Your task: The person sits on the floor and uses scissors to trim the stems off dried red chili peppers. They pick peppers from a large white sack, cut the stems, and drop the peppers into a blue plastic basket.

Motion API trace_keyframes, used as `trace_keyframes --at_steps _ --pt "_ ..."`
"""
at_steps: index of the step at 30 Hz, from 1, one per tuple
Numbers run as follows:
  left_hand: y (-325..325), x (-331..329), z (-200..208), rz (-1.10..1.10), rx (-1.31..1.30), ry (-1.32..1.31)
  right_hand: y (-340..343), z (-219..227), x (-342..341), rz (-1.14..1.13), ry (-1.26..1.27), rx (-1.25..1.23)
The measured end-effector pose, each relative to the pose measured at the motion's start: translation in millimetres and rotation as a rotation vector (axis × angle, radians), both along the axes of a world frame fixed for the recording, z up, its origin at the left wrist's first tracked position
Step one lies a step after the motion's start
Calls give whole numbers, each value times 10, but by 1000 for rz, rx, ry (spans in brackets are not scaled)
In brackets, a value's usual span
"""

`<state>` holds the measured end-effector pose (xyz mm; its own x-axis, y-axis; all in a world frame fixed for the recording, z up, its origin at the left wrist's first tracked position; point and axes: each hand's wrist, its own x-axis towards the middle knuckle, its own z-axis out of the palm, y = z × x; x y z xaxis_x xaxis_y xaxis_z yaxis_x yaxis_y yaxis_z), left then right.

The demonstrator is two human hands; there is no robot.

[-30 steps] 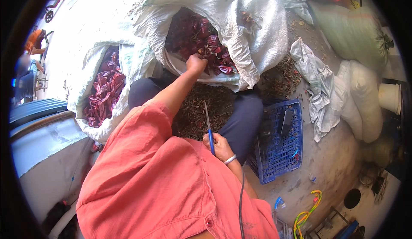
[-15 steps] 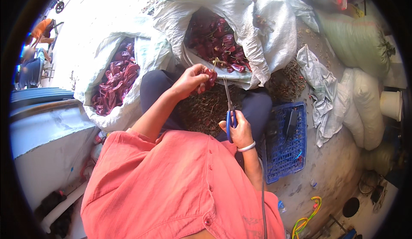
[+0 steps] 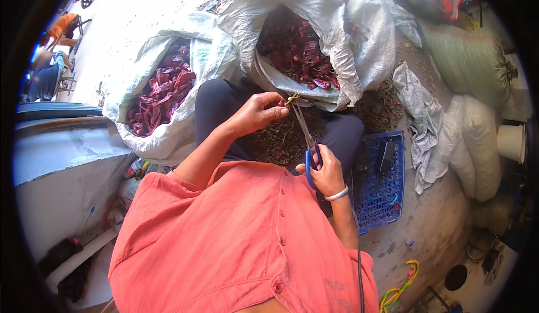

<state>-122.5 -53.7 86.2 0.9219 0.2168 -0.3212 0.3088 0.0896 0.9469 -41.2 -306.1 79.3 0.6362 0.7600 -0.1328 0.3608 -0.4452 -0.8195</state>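
Note:
My left hand (image 3: 254, 115) pinches a dried red chili pepper (image 3: 282, 103), mostly hidden by the fingers, whose pale curled stem (image 3: 293, 98) sticks out to the right. In my right hand (image 3: 329, 171) is a pair of scissors (image 3: 304, 127) with blue handles, its blades pointing up and left. The blade tips meet the stem beside my left fingertips; whether they are closed on it I cannot tell. Just beyond my hands an open white woven sack (image 3: 353, 60) holds dark red dried chilies (image 3: 297, 49). A second white sack (image 3: 208, 49) on the left holds more red pods (image 3: 165, 91).
Stem scraps (image 3: 275, 144) lie between my knees. At my right stands a blue plastic basket (image 3: 379, 209) with a dark flat object (image 3: 386, 157). Crumpled sacking (image 3: 418, 105), a full green sack (image 3: 466, 54) and a white bucket (image 3: 511, 143) are farther right. People (image 3: 60, 29) sit far left.
Both hands have shifted slightly right in view. My left hand has lowered the chili toward the scissors, and the blade tips now reach its stem. The whole view has shifted a little.

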Motion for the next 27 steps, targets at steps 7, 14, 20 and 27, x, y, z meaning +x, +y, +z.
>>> trace_keyframes --at_steps 7,14,20,27 --pt "-110 -27 -41 -54 9 -140 22 72 -35 34 -112 -1" --pt "-97 -51 144 -40 -202 -44 -51 144 -12 46 1314 197" --pt "-123 -34 87 2 -306 -21 -7 -166 -169 101 1487 416" --pt "-158 -75 -47 -2 -170 -80 78 57 -62 105 -30 33"
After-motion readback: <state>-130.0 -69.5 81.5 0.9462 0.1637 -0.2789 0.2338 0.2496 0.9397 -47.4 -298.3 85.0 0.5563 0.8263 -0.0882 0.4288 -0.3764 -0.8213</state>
